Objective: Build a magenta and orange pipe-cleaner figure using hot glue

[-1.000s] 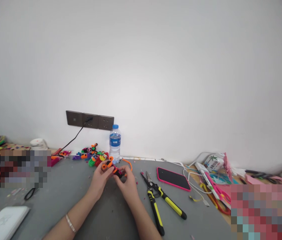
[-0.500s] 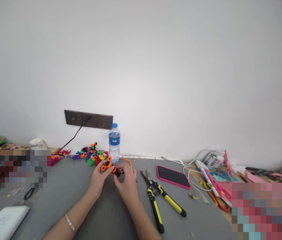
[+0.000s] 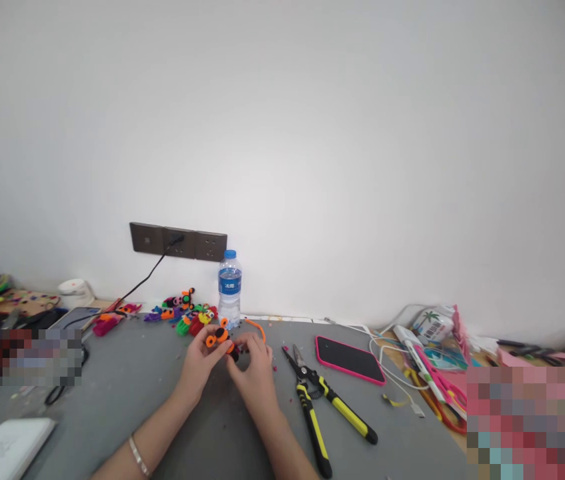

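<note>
Both hands, left (image 3: pixel 201 363) and right (image 3: pixel 255 368), pinch a pipe-cleaner figure (image 3: pixel 222 337) together. Pliers (image 3: pixel 319 408) lie just right of it; a bottle (image 3: pixel 229 289) stands behind.

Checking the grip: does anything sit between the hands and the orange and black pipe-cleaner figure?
Nothing visible does: the left hand and right hand pinch the orange and black pipe-cleaner figure directly.

Pipe-cleaner figure (image 3: pixel 222 337) turned a bit in both hands, orange end now up w/ left fingers (image 3: pixel 211 335).
</note>
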Demonstrator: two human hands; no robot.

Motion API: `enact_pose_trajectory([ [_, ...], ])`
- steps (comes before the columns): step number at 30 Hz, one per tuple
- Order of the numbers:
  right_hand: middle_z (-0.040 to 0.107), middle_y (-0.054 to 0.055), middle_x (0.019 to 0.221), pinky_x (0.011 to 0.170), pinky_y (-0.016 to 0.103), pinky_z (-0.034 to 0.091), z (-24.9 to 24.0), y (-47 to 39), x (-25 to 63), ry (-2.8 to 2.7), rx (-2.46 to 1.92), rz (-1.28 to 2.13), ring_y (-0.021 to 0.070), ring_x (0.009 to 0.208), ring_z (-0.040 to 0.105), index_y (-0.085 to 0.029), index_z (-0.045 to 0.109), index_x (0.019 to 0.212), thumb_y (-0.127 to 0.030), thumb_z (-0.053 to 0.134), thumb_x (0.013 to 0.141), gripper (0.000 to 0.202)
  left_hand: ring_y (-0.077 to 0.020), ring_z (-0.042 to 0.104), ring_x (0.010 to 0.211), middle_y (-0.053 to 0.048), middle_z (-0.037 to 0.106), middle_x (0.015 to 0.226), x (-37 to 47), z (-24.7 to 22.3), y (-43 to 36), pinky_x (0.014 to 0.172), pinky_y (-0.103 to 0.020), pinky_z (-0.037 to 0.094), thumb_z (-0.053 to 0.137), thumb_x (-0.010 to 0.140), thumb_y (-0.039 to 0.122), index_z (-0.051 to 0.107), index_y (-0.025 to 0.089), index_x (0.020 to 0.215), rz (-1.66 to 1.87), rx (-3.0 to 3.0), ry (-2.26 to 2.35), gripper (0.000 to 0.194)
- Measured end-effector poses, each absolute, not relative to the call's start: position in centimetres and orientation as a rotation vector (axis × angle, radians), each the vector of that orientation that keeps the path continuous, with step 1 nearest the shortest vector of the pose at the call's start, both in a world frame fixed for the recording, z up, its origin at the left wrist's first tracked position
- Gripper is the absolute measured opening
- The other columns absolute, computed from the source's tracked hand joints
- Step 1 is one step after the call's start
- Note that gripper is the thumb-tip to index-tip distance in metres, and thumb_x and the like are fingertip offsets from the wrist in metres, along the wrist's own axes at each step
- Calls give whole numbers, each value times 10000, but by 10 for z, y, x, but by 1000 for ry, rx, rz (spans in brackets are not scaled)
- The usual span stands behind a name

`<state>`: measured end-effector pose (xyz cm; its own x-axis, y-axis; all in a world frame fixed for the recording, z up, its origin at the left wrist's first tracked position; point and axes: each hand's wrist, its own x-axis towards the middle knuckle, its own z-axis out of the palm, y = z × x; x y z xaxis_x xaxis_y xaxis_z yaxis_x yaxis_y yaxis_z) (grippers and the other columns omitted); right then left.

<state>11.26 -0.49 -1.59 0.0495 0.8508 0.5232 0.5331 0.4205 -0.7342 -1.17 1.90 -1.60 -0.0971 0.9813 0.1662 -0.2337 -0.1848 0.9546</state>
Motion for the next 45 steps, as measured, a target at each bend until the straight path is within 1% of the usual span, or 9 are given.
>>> enact_pose_trajectory([
  [4, 646, 28, 858, 789, 356, 371, -17, -2, 112, -1527, -1238, 437, 234, 835, 584, -238, 597, 826, -172, 615, 711, 134, -190, 641, 812, -13, 688, 834, -12, -15, 21, 733, -255, 518, 785, 627, 346, 650, 196, 876, 1491, 1109, 962, 320],
  [9, 634, 24, 763, 683, 299, 428, -18, 7, 111, -1374, -1135, 613, 202, 733, 580, -214, 604, 766, -157, 599, 697, 90, -230, 641, 919, -46, 712, 906, -14, -15, 24, 806, -274, 510, 792, 603, 402, 684, 192, 892, 1448, 1101, 981, 373],
  [12, 641, 24, 741, 644, 277, 444, -19, 10, 112, -1277, -1067, 760, 191, 716, 578, -200, 633, 764, -208, 613, 711, 57, -249, 637, 929, -64, 712, 914, -15, -14, 23, 774, -273, 508, 774, 608, 463, 705, 176, 884, 1436, 1103, 1053, 404],
  [18, 644, 19, 701, 652, 285, 461, -20, 12, 117, -1051, -889, 1095, 185, 672, 576, -183, 674, 760, -447, 674, 709, 268, -240, 640, 874, -77, 708, 921, -16, -14, 21, 683, -259, 484, 714, 649, 547, 712, 171, 917, 1426, 1069, 1079, 462],
  [23, 649, 14, 703, 613, 259, 429, -24, 16, 122, -862, -854, 1200, 170, 651, 559, -191, 725, 774, -470, 698, 689, 292, -233, 634, 815, -54, 692, 795, -12, -13, 21, 627, -247, 457, 729, 627, 537, 703, 179, 839, 1376, 1104, 1077, 417],
  [26, 655, 28, 713, 585, 257, 414, -29, 19, 123, -800, -857, 1224, 166, 626, 550, -186, 739, 806, -480, 711, 672, 324, -224, 618, 807, -42, 676, 778, -10, -13, 20, 655, -251, 454, 745, 633, 487, 691, 182, 779, 1360, 1205, 1025, 342],
  [32, 678, 35, 760, 658, 279, 434, -34, 19, 122, -816, -822, 1241, 187, 694, 582, -185, 723, 831, -472, 710, 698, 317, -202, 588, 758, -48, 667, 789, -7, -19, 18, 648, -252, 445, 725, 686, 414, 703, 175, 819, 1257, 1377, 908, 275],
  [37, 671, 15, 775, 705, 276, 439, -30, 16, 122, -873, -824, 1203, 181, 734, 581, -188, 700, 815, -449, 713, 712, 281, -200, 583, 758, -37, 650, 767, -6, -21, 16, 662, -253, 447, 717, 687, 423, 692, 166, 787, 1250, 1378, 900, 276],
  [45, 689, 12, 839, 788, 286, 446, -26, 15, 121, -902, -792, 1232, 193, 829, 603, -196, 686, 831, -390, 736, 696, 241, -202, 587, 782, -38, 649, 792, -7, -21, 17, 695, -272, 456, 674, 736, 409, 662, 148, 832, 1217, 1415, 939, 279],
])
